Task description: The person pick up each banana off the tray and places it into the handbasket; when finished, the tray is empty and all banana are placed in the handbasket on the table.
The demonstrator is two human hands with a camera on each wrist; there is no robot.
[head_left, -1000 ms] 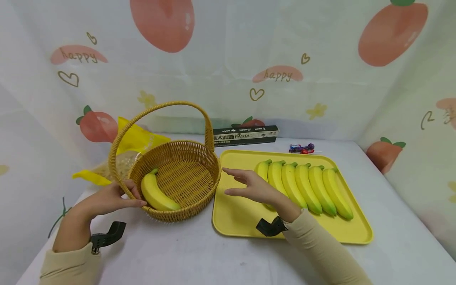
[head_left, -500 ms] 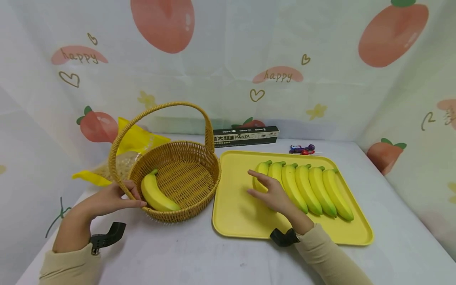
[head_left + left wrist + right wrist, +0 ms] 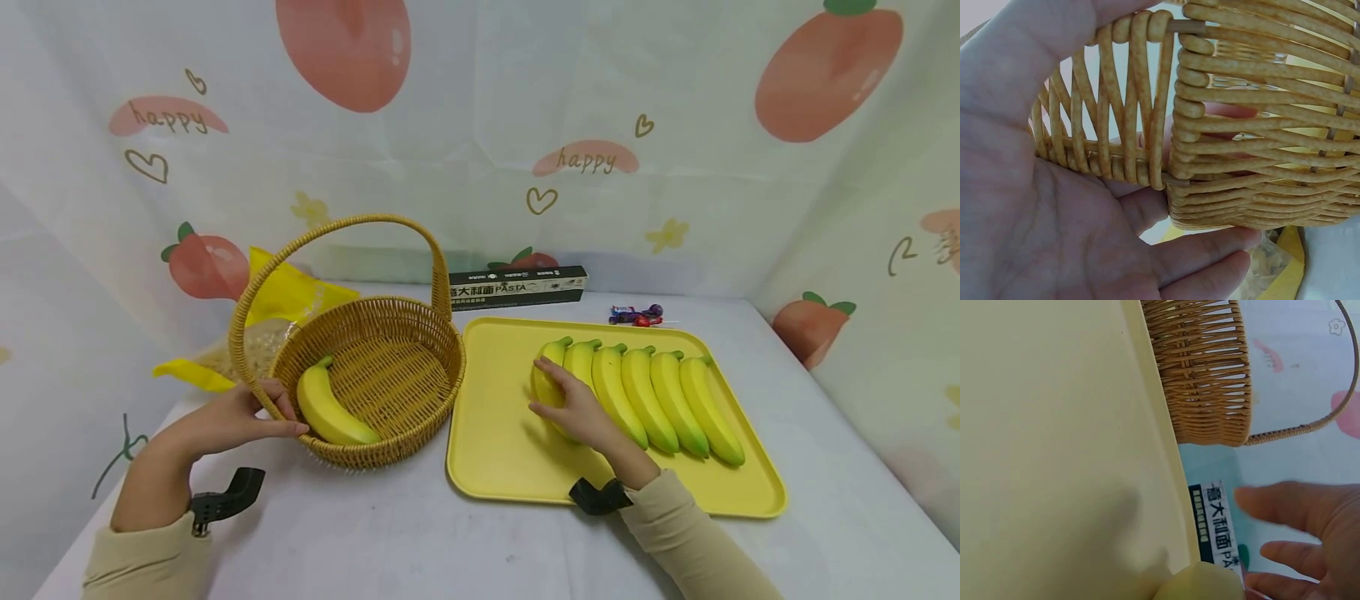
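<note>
A wicker basket (image 3: 405,375) with a tall arched handle stands at left, one banana (image 3: 330,408) lying inside along its left side. My left hand (image 3: 243,417) grips the basket where the handle meets the rim, thumb inside and fingers outside; the left wrist view shows the woven handle base (image 3: 1110,106) against the palm. Over a yellow tray (image 3: 487,417), my right hand (image 3: 577,412) is at the leftmost banana (image 3: 546,385) of a row, thumb and fingers spread apart and partly covering it. In the right wrist view only a rounded end of a banana (image 3: 1200,584) shows beside that hand.
Several more bananas (image 3: 660,400) lie side by side on the tray. Behind it are a black pasta box (image 3: 517,286) and some wrapped candies (image 3: 636,314). A yellow bag (image 3: 300,292) leans behind the basket. A patterned cloth (image 3: 480,125) hangs at the back.
My right hand has moved right, from the tray's left part beside the basket to the leftmost banana, and has lowered slightly. The left hand and basket stay put.
</note>
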